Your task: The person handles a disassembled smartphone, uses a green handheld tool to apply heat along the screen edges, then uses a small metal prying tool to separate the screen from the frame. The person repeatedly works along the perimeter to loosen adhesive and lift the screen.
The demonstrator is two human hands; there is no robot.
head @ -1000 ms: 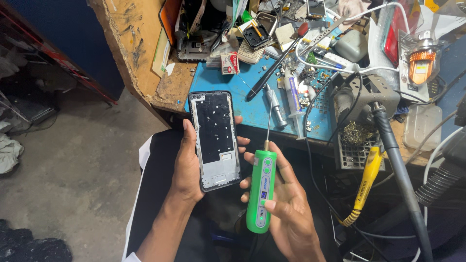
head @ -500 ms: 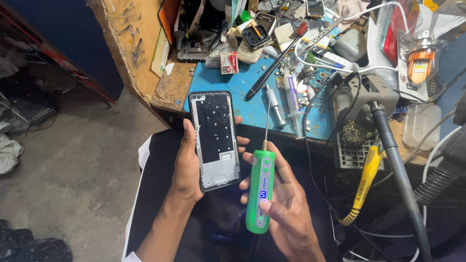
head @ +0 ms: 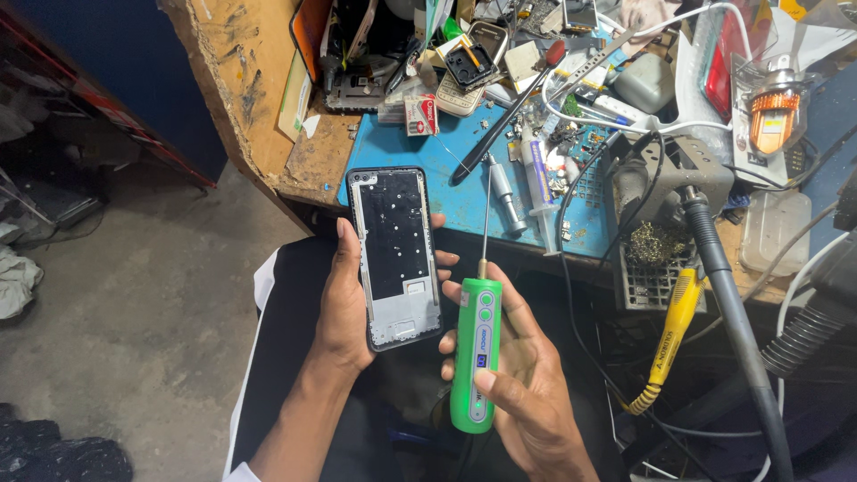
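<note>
cluttered and worn, the wooden workbench (head: pixel 268 98) ran across the top of the view, with a blue work mat (head: pixel 420 165) laid on it and grey concrete floor (head: pixel 134 339) off to the left. down in front of the bench, over the person's dark-clothed lap, the left hand (head: pixel 344 299) was clasped round the long edge of an opened phone frame (head: pixel 395 254), thumb on the near side, fingertips just showing on the far side, the frame standing roughly upright with its bare inner plate facing the camera. just beside it, the right hand (head: pixel 522 375) was wrapped round a green electric screwdriver (head: pixel 476 353), thumb pressed against the lower body, its thin metal bit (head: pixel 486 214) pointing up towards the mat. tool and frame sat close together but were not touching. on the mat lay a black-handled tool (head: pixel 500 120) at a slant, a grey syringe (head: pixel 536 178) and a silver pen-like tool (head: pixel 504 192). further right, a soldering iron stand (head: pixel 661 178) held brass wool, a yellow-handled soldering iron (head: pixel 669 335) hung below the bench edge, and a thick grey hose (head: pixel 808 335) curled in from the right.
</note>
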